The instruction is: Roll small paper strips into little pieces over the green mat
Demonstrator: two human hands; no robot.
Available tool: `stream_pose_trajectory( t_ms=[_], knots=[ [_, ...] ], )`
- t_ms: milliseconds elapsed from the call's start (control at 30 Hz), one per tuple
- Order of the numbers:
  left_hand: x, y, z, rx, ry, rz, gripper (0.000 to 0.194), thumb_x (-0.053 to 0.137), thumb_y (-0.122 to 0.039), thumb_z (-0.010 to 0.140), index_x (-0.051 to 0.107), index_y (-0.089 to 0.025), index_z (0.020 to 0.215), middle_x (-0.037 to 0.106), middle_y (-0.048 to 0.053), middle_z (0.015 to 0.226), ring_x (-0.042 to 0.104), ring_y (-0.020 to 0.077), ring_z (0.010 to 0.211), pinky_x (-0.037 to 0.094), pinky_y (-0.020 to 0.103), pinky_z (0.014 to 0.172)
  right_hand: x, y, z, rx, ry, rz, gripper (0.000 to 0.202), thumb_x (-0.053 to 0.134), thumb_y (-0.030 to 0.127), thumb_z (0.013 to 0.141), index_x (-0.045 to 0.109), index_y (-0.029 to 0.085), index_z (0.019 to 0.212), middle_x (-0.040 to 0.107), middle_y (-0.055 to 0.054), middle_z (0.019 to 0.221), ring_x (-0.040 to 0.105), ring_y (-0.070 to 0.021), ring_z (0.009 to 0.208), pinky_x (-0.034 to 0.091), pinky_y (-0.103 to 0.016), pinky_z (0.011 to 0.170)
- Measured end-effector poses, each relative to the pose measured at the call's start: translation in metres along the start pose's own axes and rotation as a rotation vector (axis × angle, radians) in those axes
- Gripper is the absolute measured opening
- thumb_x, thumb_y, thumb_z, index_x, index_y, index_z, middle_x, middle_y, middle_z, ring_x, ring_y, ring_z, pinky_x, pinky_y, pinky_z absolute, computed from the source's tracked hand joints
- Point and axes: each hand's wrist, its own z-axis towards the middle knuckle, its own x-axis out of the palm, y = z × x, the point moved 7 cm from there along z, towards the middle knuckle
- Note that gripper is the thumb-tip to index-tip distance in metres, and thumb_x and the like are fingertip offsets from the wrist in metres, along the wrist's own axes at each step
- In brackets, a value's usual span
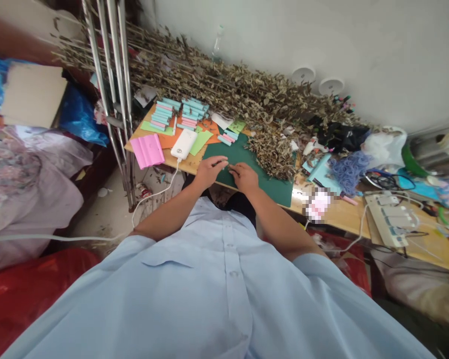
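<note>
Over the front edge of a dark green cutting mat (pixel 271 187), my two hands are close together with a small gap between the fingertips. My left hand (pixel 208 172) has its thumb and fingers drawn together at a small dark bit too tiny to name. Thumb and forefinger of my right hand (pixel 247 178) are pinched, with something small and brownish at their tips that I cannot make out. A heap of dried leaves (pixel 273 154) lies on the mat beyond my right hand. Several blue and pink paper rolls (pixel 228 137) lie just past my left hand.
Dried leafy stalks (pixel 209 80) are piled along the wall. Left on the table are more rolls (pixel 194 109), a white power bank (pixel 184 144) with a cable and pink paper (pixel 147 150). Metal crutches (pixel 115 75) stand at the left; a phone (pixel 318 204) and power strip (pixel 387 219) lie right.
</note>
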Motion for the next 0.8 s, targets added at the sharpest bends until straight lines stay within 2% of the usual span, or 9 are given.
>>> stream_pose_trajectory(
  t_ms=[100, 167, 267, 333, 400, 467, 567, 700, 800],
  knots=[
    [-0.004, 0.0, 0.001, 0.017, 0.011, 0.055, 0.022, 0.075, -0.035, 0.084, 0.08, -0.019, 0.098, 0.079, 0.006, 0.103, 0.07, 0.0193, 0.098, 0.053, 0.031, 0.096, 0.004, 0.003, -0.002, -0.078, -0.045, -0.005, 0.032, 0.054, 0.035, 0.103, 0.078, 0.024, 0.119, 0.075, -0.01, 0.117, 0.068, -0.0253, 0.107, 0.057, -0.041, 0.095],
    [-0.006, 0.004, 0.0, -0.016, 0.009, 0.055, 0.021, 0.072, -0.035, 0.086, 0.079, -0.019, 0.097, 0.079, 0.005, 0.094, 0.069, 0.0172, 0.086, 0.055, 0.028, 0.083, 0.005, 0.005, -0.003, -0.144, -0.093, -0.011, 0.031, 0.052, 0.035, 0.103, 0.078, 0.022, 0.114, 0.076, -0.012, 0.117, 0.069, -0.027, 0.107, 0.058, -0.043, 0.095],
    [-0.005, 0.01, 0.002, -0.085, 0.074, -0.013, 0.031, 0.068, -0.042, 0.089, 0.077, -0.017, 0.106, 0.076, 0.005, 0.086, 0.065, 0.0142, 0.068, 0.054, 0.025, 0.062, 0.006, 0.003, -0.003, -0.218, -0.14, -0.001, 0.032, 0.05, 0.037, 0.103, 0.078, 0.023, 0.109, 0.078, -0.012, 0.11, 0.071, -0.029, 0.102, 0.061, -0.047, 0.091],
    [-0.012, 0.005, 0.006, -0.085, 0.069, -0.024, 0.038, 0.068, -0.045, 0.091, 0.076, -0.016, 0.114, 0.073, 0.004, 0.082, 0.064, 0.0133, 0.065, 0.054, 0.024, 0.057, 0.002, -0.002, -0.005, -0.224, -0.178, 0.037, 0.033, 0.05, 0.039, 0.103, 0.078, 0.024, 0.109, 0.078, -0.012, 0.11, 0.072, -0.029, 0.102, 0.061, -0.047, 0.091],
    [-0.027, -0.003, 0.014, -0.074, 0.03, -0.02, 0.041, 0.067, -0.044, 0.092, 0.075, -0.016, 0.12, 0.072, 0.003, 0.08, 0.065, 0.013, 0.067, 0.055, 0.022, 0.057, -0.002, -0.01, -0.01, -0.205, -0.206, 0.057, 0.034, 0.05, 0.04, 0.103, 0.078, 0.022, 0.11, 0.078, -0.012, 0.111, 0.073, -0.0279, 0.103, 0.061, -0.046, 0.093],
    [-0.051, -0.013, 0.028, -0.067, -0.018, 0.009, 0.039, 0.067, -0.039, 0.092, 0.074, -0.016, 0.123, 0.071, 0.003, 0.081, 0.066, 0.0131, 0.071, 0.057, 0.023, 0.062, -0.003, -0.017, -0.016, -0.197, -0.227, 0.065, 0.034, 0.051, 0.04, 0.103, 0.078, 0.021, 0.109, 0.079, -0.012, 0.11, 0.072, -0.0273, 0.104, 0.06, -0.045, 0.096],
    [-0.102, -0.026, 0.061, -0.079, -0.093, 0.2, 0.035, 0.068, -0.027, 0.09, 0.072, -0.018, 0.125, 0.074, 0.004, 0.089, 0.067, 0.0138, 0.075, 0.058, 0.026, 0.07, -0.001, -0.025, -0.025, -0.23, -0.255, 0.089, 0.033, 0.052, 0.038, 0.103, 0.079, 0.02, 0.108, 0.079, -0.013, 0.11, 0.072, -0.0272, 0.106, 0.058, -0.047, 0.101],
    [-0.182, -0.05, 0.114, 0.015, -0.225, 0.734, 0.021, 0.065, -0.018, 0.089, 0.077, -0.016, 0.106, 0.076, 0.008, 0.097, 0.068, 0.0214, 0.091, 0.054, 0.032, 0.085, 0.002, -0.027, -0.03, -0.253, -0.299, 0.086, 0.031, 0.052, 0.035, 0.104, 0.078, 0.019, 0.11, 0.079, -0.013, 0.11, 0.072, -0.0272, 0.105, 0.059, -0.047, 0.099],
    [-0.227, -0.053, 0.148, -0.019, -0.231, 1.023, 0.029, 0.062, -0.014, 0.09, 0.078, -0.015, 0.114, 0.076, 0.014, 0.11, 0.067, 0.0269, 0.104, 0.05, 0.038, 0.097, 0.002, -0.022, -0.031, -0.275, -0.308, 0.056, 0.03, 0.053, 0.034, 0.104, 0.078, 0.019, 0.111, 0.079, -0.013, 0.111, 0.072, -0.0271, 0.104, 0.059, -0.046, 0.096]
  ],
)
